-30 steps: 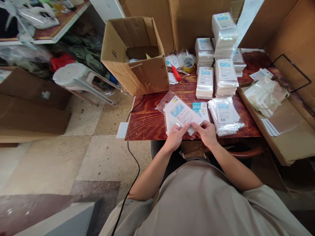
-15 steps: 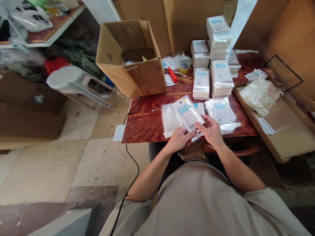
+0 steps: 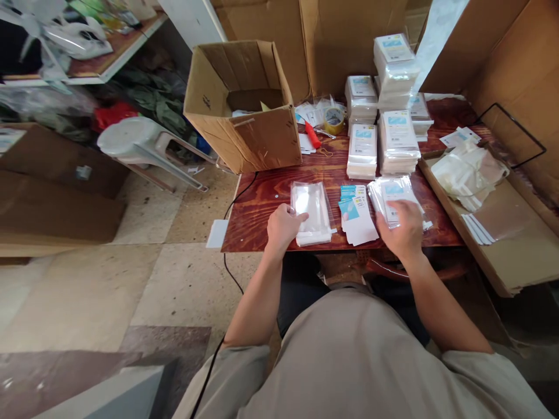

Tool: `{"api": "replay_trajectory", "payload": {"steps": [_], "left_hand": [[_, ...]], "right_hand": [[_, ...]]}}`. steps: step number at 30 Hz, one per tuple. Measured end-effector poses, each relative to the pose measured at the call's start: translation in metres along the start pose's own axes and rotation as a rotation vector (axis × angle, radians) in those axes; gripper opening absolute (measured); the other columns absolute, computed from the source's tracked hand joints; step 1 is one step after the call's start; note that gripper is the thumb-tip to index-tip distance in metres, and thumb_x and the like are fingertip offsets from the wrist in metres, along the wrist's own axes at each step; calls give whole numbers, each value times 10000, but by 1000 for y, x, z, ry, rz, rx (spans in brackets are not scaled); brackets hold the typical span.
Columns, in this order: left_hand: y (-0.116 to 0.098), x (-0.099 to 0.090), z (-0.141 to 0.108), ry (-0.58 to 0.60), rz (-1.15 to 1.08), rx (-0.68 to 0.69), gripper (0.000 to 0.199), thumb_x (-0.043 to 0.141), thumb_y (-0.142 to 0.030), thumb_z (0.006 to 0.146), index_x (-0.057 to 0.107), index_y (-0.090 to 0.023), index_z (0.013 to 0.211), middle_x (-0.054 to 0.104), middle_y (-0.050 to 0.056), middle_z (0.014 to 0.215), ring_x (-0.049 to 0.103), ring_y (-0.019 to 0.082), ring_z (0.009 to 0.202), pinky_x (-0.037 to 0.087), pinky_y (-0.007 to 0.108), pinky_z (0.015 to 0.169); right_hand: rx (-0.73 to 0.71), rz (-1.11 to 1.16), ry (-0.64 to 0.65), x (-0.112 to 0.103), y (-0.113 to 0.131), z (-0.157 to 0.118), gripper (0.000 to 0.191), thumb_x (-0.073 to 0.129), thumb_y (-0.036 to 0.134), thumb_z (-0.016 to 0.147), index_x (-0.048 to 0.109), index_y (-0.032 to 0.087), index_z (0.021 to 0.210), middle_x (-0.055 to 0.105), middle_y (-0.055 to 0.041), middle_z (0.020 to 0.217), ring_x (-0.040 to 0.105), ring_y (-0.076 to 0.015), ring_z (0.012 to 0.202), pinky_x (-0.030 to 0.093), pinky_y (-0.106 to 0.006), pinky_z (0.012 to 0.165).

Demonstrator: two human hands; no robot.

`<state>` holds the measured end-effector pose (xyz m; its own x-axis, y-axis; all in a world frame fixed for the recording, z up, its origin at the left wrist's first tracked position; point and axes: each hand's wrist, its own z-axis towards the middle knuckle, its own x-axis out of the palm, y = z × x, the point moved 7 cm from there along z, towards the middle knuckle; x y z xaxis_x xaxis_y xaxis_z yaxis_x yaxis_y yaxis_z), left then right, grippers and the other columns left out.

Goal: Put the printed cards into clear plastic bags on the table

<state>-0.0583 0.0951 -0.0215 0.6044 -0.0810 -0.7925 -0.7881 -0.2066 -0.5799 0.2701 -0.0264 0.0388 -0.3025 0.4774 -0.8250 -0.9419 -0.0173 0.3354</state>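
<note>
My left hand [image 3: 283, 228] is at the left edge of a stack of clear plastic sleeves [image 3: 313, 212], its thumb over the top one; whether it grips a sleeve is too small to tell. My right hand [image 3: 402, 228] rests with fingers apart over a loose pile of bagged cards [image 3: 394, 189], a white-and-blue card on top. Between the hands lie fanned blue and white printed cards [image 3: 358, 218] on the red-brown table [image 3: 257, 215]. Behind them rise several neat stacks of packed cards [image 3: 398, 137].
An open cardboard box [image 3: 266, 139] stands at the back left, beside a red-handled tool [image 3: 312, 135] and a tape roll [image 3: 334, 118]. A shallow carton [image 3: 515, 250] with plastic bags is at the right. A white stool [image 3: 131, 139] stands left.
The bagged card that both hands held has left them; a bagged card tops the right pile. My hands have moved apart, left to the sleeves and right to the pile. The view shifted slightly.
</note>
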Motion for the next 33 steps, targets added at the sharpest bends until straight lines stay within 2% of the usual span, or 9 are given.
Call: {"api": "replay_trajectory", "payload": {"steps": [5,9,13,17,19,21,24,27,33], "left_hand": [[-7,-13,-6,-28,96,72,269,702,-444,944,693,-224,790,767,109,885,704,303,878,471,389,825],[-15,-18,-11,-124,38,223,244,594,-390,1019,734,-203,948,792,113,959,740,286,913,508,384,879],[-8,-1,-4,-84,-403,172,191,620,-285,997,698,-169,1127,804,100,965,792,239,884,590,342,831],[-7,27,4,66,-893,-29,141,700,-259,953,674,-122,970,785,116,865,791,223,747,656,337,718],[-12,34,2,79,-1050,-93,174,751,-258,935,650,-117,935,783,117,844,795,223,737,679,364,743],[-19,38,-3,75,-1140,-127,229,798,-280,922,636,-118,922,781,115,834,803,231,751,689,385,772],[-28,40,-13,51,-1209,-127,331,866,-356,886,629,-126,904,779,112,833,809,242,765,693,396,788],[-34,43,-23,44,-1242,-111,405,912,-429,832,638,-135,889,778,102,834,798,225,743,685,355,735],[-45,48,-50,149,-1271,-118,505,961,-513,718,649,-143,863,764,63,805,769,194,693,660,306,646]], "right_hand": [[-523,-14,631,35,61,-18,268,760,290,974,751,137,1194,704,-149,1362,614,-348,1288,535,-495,1078],[-641,-101,737,40,67,-25,216,617,125,1025,750,78,1189,699,-180,1366,608,-330,1349,540,-445,1120],[-645,-132,771,35,66,-26,283,520,-14,972,730,82,1137,754,-164,1181,716,-294,1138,586,-398,969],[-467,7,416,2,56,-7,240,509,90,1028,746,125,1049,777,-115,947,749,-240,863,571,-336,770],[-225,172,90,-27,40,3,232,557,242,1065,767,144,1044,785,-104,896,753,-231,816,572,-324,741],[102,426,-61,-39,20,1,293,629,413,1051,770,163,992,767,-75,796,727,-212,688,568,-309,637],[508,864,135,-9,13,-13,424,727,595,937,737,171,916,709,-30,674,610,-175,483,487,-283,410],[695,1043,294,22,24,-27,465,799,623,820,699,171,871,686,-20,649,569,-160,434,448,-267,334],[787,927,5,30,17,-37,427,739,608,868,648,191,850,704,-28,697,590,-161,443,507,-282,362]]}}
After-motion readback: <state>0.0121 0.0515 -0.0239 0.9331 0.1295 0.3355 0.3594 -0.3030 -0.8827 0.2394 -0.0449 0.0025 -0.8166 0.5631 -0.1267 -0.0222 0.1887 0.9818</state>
